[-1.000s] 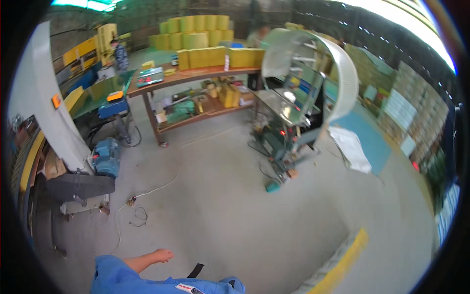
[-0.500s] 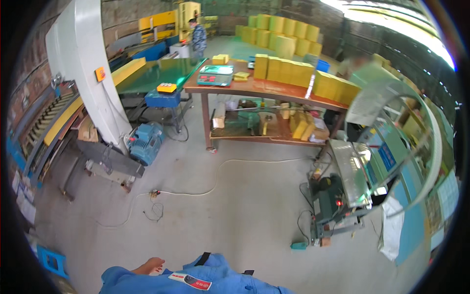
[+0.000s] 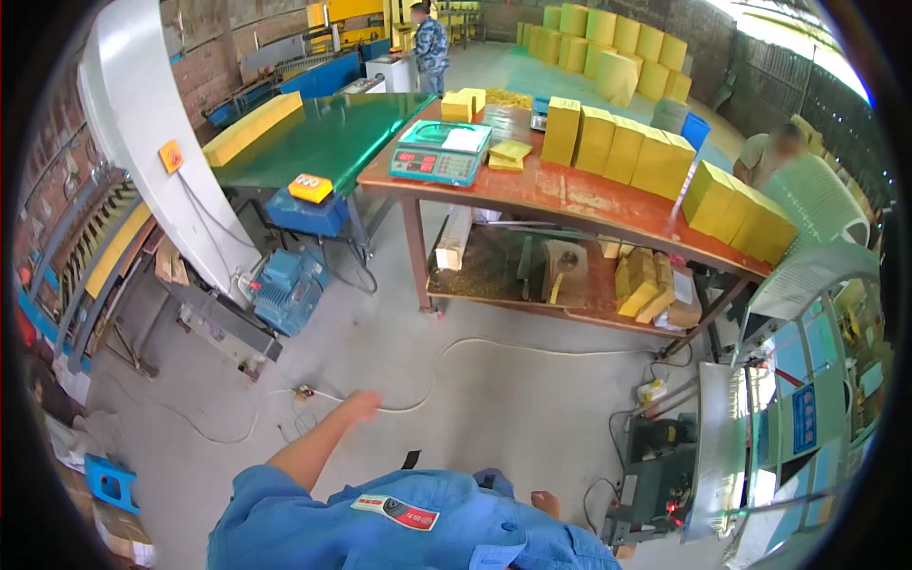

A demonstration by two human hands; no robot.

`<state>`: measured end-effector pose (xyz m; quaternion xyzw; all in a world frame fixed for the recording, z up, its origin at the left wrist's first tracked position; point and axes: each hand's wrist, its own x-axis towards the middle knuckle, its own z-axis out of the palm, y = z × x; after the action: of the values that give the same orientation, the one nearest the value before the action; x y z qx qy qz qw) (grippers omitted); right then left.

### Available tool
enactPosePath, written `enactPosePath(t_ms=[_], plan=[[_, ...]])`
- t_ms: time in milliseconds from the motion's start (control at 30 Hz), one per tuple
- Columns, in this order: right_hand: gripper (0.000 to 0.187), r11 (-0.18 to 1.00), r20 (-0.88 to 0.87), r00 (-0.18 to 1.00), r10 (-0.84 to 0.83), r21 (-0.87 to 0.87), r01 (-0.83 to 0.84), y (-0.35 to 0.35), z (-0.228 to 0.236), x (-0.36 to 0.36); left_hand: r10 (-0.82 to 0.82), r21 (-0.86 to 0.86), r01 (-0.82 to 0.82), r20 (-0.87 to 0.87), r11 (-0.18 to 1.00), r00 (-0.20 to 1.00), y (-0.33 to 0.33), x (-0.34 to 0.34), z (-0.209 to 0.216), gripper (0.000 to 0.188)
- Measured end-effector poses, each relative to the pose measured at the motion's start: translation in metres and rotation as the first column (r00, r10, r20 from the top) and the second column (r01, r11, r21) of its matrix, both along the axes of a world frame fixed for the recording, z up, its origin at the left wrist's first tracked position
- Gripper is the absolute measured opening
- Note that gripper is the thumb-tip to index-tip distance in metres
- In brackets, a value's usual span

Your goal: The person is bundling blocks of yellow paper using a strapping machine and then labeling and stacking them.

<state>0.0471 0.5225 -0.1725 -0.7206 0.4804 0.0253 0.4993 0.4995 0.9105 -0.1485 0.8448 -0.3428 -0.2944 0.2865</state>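
My left hand (image 3: 359, 407) is stretched forward over the grey floor, blurred, and I see nothing held in it; its fingers are too smeared to read. Low beside my body, only a small part of my right hand (image 3: 545, 501) shows past the blue work shirt (image 3: 313, 532), its fingers hidden. Neither hand touches any object that I can make out. Ahead stands a reddish-brown table (image 3: 532, 201) bearing a teal weighing scale (image 3: 440, 163), a small stack of yellow sheets (image 3: 509, 154) and a row of yellow stacks (image 3: 622, 150).
A cable (image 3: 494, 343) crosses the floor. On the left are a green conveyor belt (image 3: 351, 128), a blue motor (image 3: 288, 293) and a white column (image 3: 147, 123). A machine (image 3: 655, 475) stands at right. Two people, one in camouflage (image 3: 430, 47) and one behind the table (image 3: 760, 157), are farther off.
My left hand has swung forward and right, away from my body. Part of my right hand has come into view. The table and scale now appear nearer.
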Motion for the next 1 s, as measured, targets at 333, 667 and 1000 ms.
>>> enactPosePath(t_ms=[333,667,1000], plan=[[0.016,0.65,0.186,0.717,0.671,-0.612,-0.45,-0.272,-0.088,0.12,0.436,-0.455,-0.302,0.225,0.838,0.871,-0.371,0.256,0.272,0.039],[0.025,0.948,0.31,0.904,0.295,0.025,-0.317,-0.363,0.151,0.5,0.513,-0.319,-0.403,0.572,0.858,0.64,-0.495,0.453,0.329,0.06],[0.027,0.72,0.47,0.759,0.45,0.313,-0.62,-0.299,0.204,0.664,0.295,0.04,-0.416,0.645,0.908,0.705,-0.517,0.538,0.31,0.082]])
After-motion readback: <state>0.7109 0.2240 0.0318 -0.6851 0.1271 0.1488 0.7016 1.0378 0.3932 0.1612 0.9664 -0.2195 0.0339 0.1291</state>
